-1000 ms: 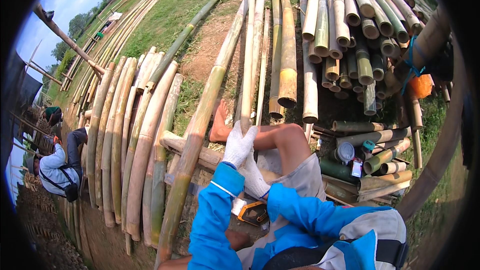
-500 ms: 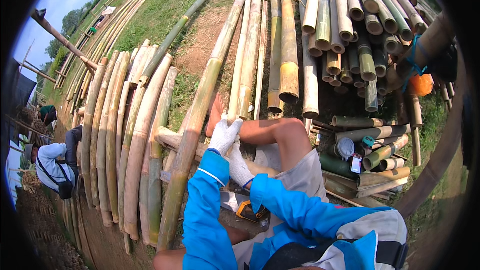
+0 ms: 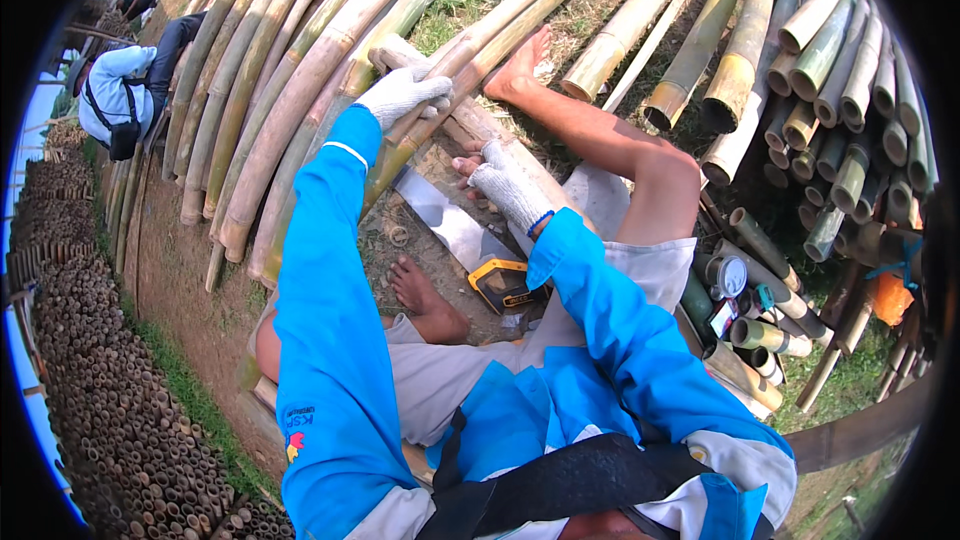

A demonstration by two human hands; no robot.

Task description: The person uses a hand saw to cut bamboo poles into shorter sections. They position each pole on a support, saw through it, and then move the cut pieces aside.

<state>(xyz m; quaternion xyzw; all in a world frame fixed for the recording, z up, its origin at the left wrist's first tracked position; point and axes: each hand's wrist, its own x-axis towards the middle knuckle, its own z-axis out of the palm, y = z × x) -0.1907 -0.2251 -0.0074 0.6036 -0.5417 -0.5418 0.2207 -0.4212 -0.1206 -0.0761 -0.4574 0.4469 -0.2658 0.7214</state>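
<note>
I sit on the ground in blue sleeves and white gloves. My left hand (image 3: 405, 92) is closed around a long green-yellow bamboo pole (image 3: 440, 35) that slants up and away from me. My right hand (image 3: 503, 183) lies lower, its fingers curled over a pale wooden log (image 3: 470, 118) that runs crosswise under the pole. A hand saw with a yellow and black handle (image 3: 505, 285) lies on the dirt between my legs, its blade (image 3: 440, 215) pointing toward the pole. One bare foot (image 3: 428, 302) is beside the saw and the other (image 3: 520, 65) rests by the log.
Many long bamboo poles (image 3: 270, 90) lie side by side at the left. Cut poles are stacked end-on at the right (image 3: 850, 100), and short bamboo pieces at the lower left (image 3: 100, 390). Another person (image 3: 115, 90) crouches at the upper left. Small tins (image 3: 730, 275) sit by my right knee.
The view has tipped down and closer to my lap. My right hand has come off the pole and dropped onto the crosswise log. My left hand still grips the pole.
</note>
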